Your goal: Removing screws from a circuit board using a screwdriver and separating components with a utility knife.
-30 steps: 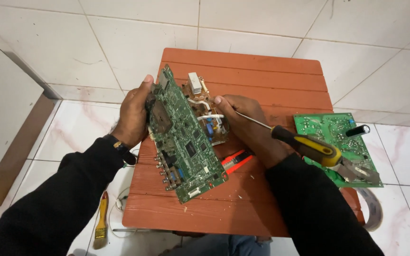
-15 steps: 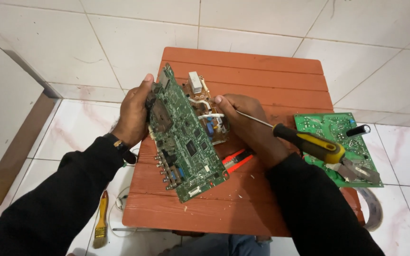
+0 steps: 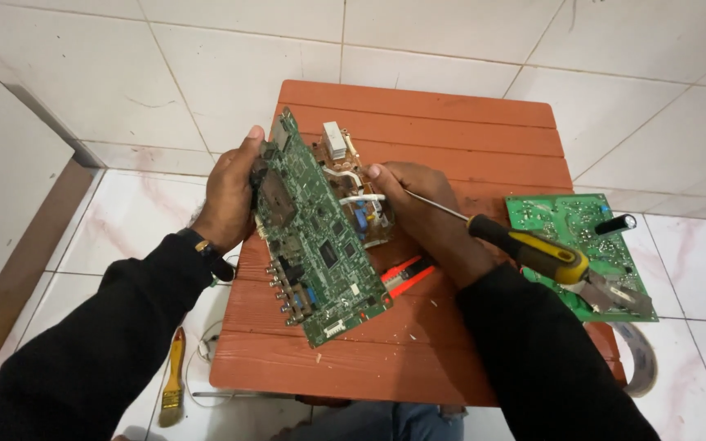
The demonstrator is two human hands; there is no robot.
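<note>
The left hand (image 3: 229, 189) is gripping the green circuit board (image 3: 314, 235), fingers curled round its edge, tilting it over the red table (image 3: 451, 122). The right hand (image 3: 428, 214) is pinching a screwdriver (image 3: 525, 249) behind the board.

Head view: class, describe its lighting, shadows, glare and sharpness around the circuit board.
Head view: soft, even light; the circuit board is sharp in the left hand, faint shadow beneath it on the table; mild sheen on floor tiles, no harsh glare; the right hand and screwdriver are crisp, without motion blur.
</note>
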